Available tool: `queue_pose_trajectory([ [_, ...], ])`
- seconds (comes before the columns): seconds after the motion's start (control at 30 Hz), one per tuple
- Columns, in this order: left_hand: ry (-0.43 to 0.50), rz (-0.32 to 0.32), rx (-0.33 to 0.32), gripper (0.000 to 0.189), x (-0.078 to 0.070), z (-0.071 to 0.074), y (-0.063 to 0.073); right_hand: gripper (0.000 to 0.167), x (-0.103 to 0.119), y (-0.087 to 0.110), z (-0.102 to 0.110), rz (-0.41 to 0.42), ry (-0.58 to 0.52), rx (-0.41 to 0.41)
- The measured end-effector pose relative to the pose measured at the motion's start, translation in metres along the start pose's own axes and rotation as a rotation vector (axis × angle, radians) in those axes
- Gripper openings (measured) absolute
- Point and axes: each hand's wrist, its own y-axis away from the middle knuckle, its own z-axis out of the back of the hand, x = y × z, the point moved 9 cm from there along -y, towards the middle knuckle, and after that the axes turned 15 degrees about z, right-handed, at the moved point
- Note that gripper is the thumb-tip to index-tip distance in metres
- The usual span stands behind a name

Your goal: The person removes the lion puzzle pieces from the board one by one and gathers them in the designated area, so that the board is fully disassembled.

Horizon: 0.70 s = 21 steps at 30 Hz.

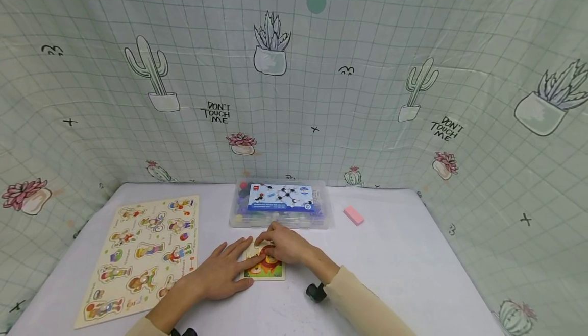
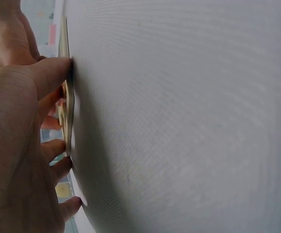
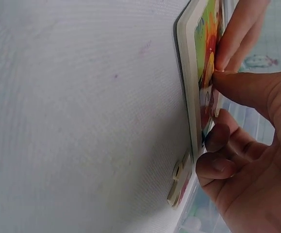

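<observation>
Head view: spread left grip [image 1: 221, 273] and right grip [image 1: 286, 244], its hold unclear, partly hide the puzzle [image 1: 266, 270].

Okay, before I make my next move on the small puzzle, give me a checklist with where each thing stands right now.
1. Left hand on the small puzzle: ok, touching it.
2. Right hand at the puzzle: ok, over its upper part.
3. No loose piece outside: not ok, one seems to be beside it.
4. Everything seated flat: cannot tell, hands cover part.
5. Pink block clear of both hands: ok.
</observation>
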Motion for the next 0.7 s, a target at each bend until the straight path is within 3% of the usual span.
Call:
queue_pose_trajectory([
  [0.43, 0.002, 0.003, 0.002, 0.058, -0.0013, 0.0012, 0.0005, 0.027, 0.0007, 0.0022, 0.0004, -0.007, -0.002, -0.019],
  [0.7, -0.005, 0.002, -0.003, 0.056, -0.0024, 0.0033, 0.0016, 0.029, -0.0030, 0.0018, 0.0085, -0.056, -0.021, -0.067],
])
